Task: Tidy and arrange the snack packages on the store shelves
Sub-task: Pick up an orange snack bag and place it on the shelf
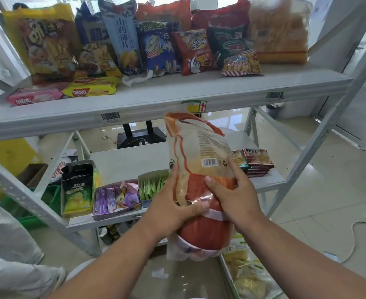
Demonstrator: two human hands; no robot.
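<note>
I hold a tall orange and cream snack bag (197, 152) upright in front of the shelves, its back with a barcode facing me. My left hand (173, 210) grips its lower left side, thumb across the front. My right hand (234, 193) clasps its lower right side. The bag's top reaches the edge of the upper shelf (156, 104). That shelf carries a row of standing snack bags (158, 46) and two flat Nabati packs (91, 89). The lower shelf (123, 160) lies behind the bag.
On the lower shelf stand a green chip box (77, 188), a purple candy box (115, 199), a green sachet box (152, 186) and stacked red packs (256, 161). A crate of yellow bags (249, 275) sits at floor level on the right. Someone's clothing (5, 244) shows at left.
</note>
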